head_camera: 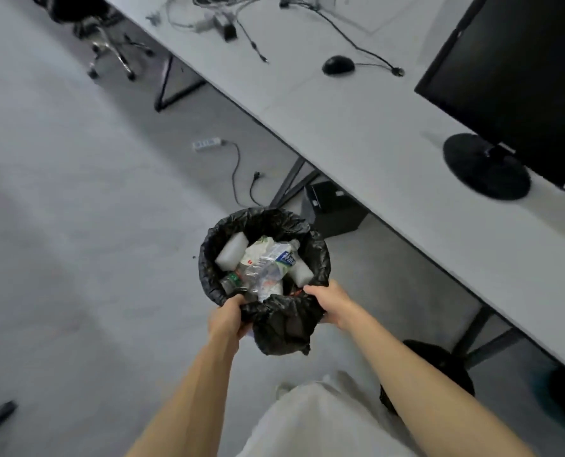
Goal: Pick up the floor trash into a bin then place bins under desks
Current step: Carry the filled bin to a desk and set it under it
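Head view, nearest first: two bare forearms reach forward over a pale trouser leg point(307, 420). The left hand point(228, 319) grips the near rim of one bin point(208, 258), fingers curled over the crinkled black plastic liner point(281, 328). The right hand point(328, 305) clasps the same rim just beside it, fingers hooked inside. The bin is round and sits in front of the person, above the grey floor point(76, 225), just out from the desk's front edge; whether it touches the floor I cannot tell. Inside lie two white foam blocks point(231, 253), one clear crumpled bottle point(268, 265) with a blue-and-white label, and some smaller wrappers too tangled to count.

Behind the right forearm, below the desk edge, is one more dark round shape point(439, 361), likely a second bin. Farther under the desk stands one black box point(333, 209). One white power strip point(207, 144) lies on the floor with its dark cord looping.

One long, smooth, pale desk point(356, 143) runs diagonally. On it stand one black monitor point(521, 77) on a round base near the right end, one black domed mouse point(338, 65) mid-desk, and a tangle of cables point(215, 14) at the far end. One chair point(109, 51) with chromed legs stands beyond the far end.
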The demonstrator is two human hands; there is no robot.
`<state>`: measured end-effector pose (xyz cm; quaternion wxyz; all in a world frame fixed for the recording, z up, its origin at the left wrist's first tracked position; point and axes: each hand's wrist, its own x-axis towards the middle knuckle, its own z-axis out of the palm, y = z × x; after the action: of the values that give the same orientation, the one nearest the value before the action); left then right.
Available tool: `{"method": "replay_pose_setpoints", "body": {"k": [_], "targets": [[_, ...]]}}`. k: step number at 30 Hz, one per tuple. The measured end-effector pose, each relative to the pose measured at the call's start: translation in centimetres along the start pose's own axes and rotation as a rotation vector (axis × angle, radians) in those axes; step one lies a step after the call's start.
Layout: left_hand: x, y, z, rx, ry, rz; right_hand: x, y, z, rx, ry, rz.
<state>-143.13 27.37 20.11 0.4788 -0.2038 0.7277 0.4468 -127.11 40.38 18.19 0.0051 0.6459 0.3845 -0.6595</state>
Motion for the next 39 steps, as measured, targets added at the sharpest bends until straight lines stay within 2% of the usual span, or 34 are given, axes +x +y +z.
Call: {"method": "replay_pose_setpoints", "body": {"k": [4, 7, 10, 15, 20, 29, 35, 39], "targets": [[0.5, 6.4, -5.7, 0.033, -0.053, 0.072, -1.0, -6.0, 6.7, -0.029, 0.005, -0.121], [2.6, 10.6, -9.3, 0.134, -0.114, 0.107, 1.9, -9.6, 11.1, -0.037, -0.034, -0.183], [6.3, 15.8, -11.9, 0.143, -0.058, 0.139, 2.8, -15.4, 15.9, -0.061, -0.035, -0.224], [10.7, 24.0, -14.4, 0.089, 0.056, 0.112, 6.5, -23.7, 22.4, -0.162, -0.094, -0.231], [15.4, 34.7, -17.5, -0.002, 0.140, 0.082, 9.8, -35.3, 30.3, -0.295, -0.156, -0.245], [26.1, 49.9, -22.0, -0.165, 0.132, 0.055, 16.6, -51.2, 43.9, -0.450, -0.217, -0.253], [34.6, 64.2, -25.6, -0.309, 0.175, 0.112, 21.0, -62.0, 53.8, -0.440, -0.231, -0.268], [39.1, 74.1, -27.5, -0.321, 0.230, 0.109, 23.5, -69.7, 58.7, -0.609, -0.259, -0.354]]}}
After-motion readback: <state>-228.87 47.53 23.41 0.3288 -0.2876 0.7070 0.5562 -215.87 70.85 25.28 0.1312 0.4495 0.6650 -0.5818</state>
